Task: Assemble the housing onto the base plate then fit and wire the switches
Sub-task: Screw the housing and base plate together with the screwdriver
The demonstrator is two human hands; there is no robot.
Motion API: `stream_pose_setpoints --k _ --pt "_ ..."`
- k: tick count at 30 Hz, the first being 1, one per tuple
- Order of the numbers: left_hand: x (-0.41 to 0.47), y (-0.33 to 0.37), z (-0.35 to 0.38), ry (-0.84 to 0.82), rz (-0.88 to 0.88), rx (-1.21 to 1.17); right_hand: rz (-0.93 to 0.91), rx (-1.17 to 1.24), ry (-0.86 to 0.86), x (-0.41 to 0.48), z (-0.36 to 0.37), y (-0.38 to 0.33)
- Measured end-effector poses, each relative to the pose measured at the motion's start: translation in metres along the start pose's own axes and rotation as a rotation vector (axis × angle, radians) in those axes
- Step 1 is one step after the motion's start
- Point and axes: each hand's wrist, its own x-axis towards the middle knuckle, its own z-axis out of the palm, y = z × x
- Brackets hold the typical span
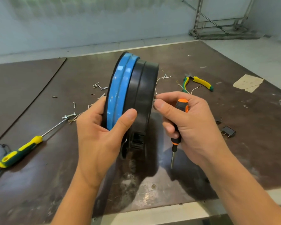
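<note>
Brown bench [39, 184]: left hand [101, 137] grips upright housing [139, 88]; right hand [190, 124] beside it grips screwdriver [182, 105].

Bench top [39, 184] is a scuffed dark brown sheet. Lying on it: yellow-green screwdriver [20, 151] on the left, loose screws [99, 86] further back, pliers [199, 82] and thin wires [185, 89] on the right, black switch [228, 131] nearer, cardboard scrap [248, 82] by the pliers.

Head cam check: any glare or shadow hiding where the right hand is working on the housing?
Head view: white glare patches on the blue rim of the housing; the wide-angle lens bows the table edges; heavy shadow lies beneath the left hand and the right hand gripping the orange screwdriver; what its fingers pinch at the black edge is too small to tell.
</note>
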Motion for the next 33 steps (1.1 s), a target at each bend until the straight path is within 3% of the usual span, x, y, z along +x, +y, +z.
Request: stream_pose_setpoints --k 12,19,25,33 --pt "0.0 0.006 0.001 -0.022 0.094 0.086 0.215 0.179 0.01 -0.001 0.001 0.001" --pt "-0.001 0.007 0.004 -0.02 0.09 0.082 0.204 0.161 0.021 -0.002 0.0 -0.004" --pt "0.0 0.014 0.003 -0.052 0.104 0.028 0.084 0.02 0.013 -0.004 0.002 -0.007" --pt "0.001 0.008 0.0 -0.084 0.194 0.242 0.261 0.114 0.007 -0.002 -0.007 0.0"
